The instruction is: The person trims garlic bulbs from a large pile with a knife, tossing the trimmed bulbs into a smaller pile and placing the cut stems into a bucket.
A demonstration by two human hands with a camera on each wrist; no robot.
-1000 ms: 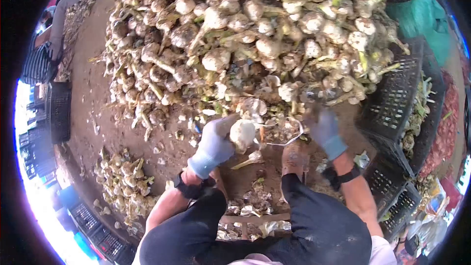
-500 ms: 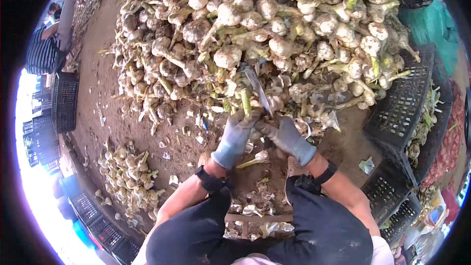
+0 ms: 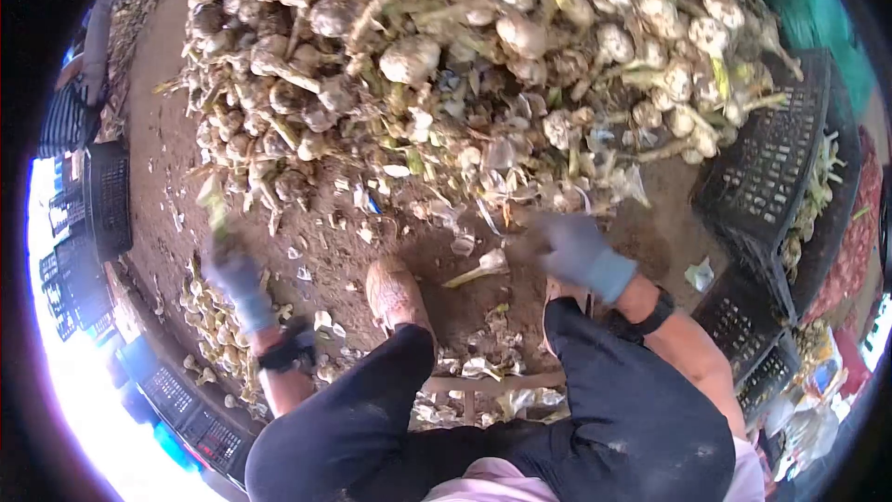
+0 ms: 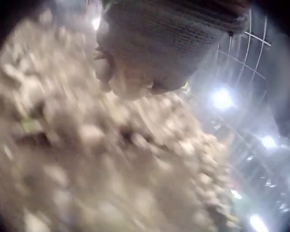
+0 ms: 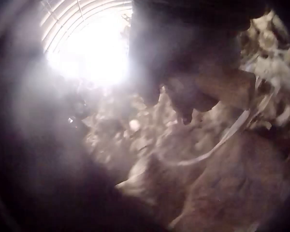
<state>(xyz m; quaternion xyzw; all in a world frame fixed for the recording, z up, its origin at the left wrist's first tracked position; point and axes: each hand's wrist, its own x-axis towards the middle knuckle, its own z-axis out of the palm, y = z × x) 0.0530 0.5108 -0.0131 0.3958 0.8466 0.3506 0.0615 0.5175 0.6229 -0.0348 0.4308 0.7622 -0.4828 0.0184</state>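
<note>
My left hand (image 3: 237, 288), in a grey-blue glove, is out at the left beside the small pile of garlic (image 3: 218, 330). It grips a garlic bulb (image 4: 130, 86) by the look of the left wrist view, and a pale green stem (image 3: 214, 204) sticks out past the fingers. My gloved right hand (image 3: 581, 251) is above the right shoe, near the front of the large garlic heap (image 3: 409, 60). Its fingers are curled round the knife seen half a second ago; motion blur hides the blade. One stemmed garlic bulb (image 3: 491, 262) lies on the ground between the feet.
Black plastic crates (image 3: 767, 153) stand at the right, one holding trimmed stems. More crates (image 3: 107, 200) line the left edge. A thin pale strip (image 3: 488, 217) and loose skins lie before the heap. My shoe (image 3: 395, 293) is on the dirt floor.
Both hands worked together in front of the heap half a second ago, knife between them. Since then the left has swung left with the garlic, and the right has drawn slightly right.
</note>
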